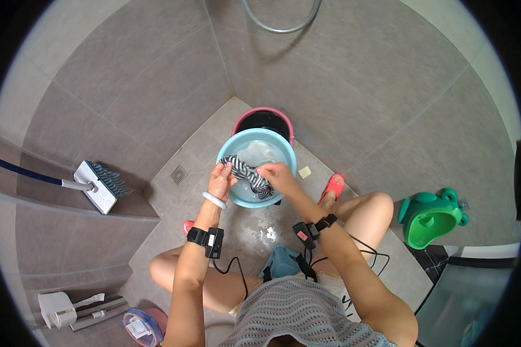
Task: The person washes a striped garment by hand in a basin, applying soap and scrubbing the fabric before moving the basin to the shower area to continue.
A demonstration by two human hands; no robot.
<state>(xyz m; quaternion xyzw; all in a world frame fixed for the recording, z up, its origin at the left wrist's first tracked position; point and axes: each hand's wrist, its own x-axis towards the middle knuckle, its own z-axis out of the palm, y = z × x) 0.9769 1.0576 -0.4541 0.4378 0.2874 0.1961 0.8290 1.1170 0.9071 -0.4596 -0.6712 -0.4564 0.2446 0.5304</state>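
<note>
A black-and-white striped piece of cloth (246,172) is stretched between my two hands, above a light blue basin (221,151). My left hand (220,180) pinches its left end, and my right hand (278,175) grips it on the right. Part of the cloth hangs down over the near side of the basin. Cloudy water (266,151) shows in the basin behind the cloth. What kind of garment the cloth is, I cannot tell.
Behind the basin stands a pink-rimmed bucket (263,110) with dark contents. A pale block (304,172) lies on the floor to the right. A flat mop (101,188) leans at left; a green frog-shaped potty (431,222) hangs at right. A floor drain (179,174) sits left.
</note>
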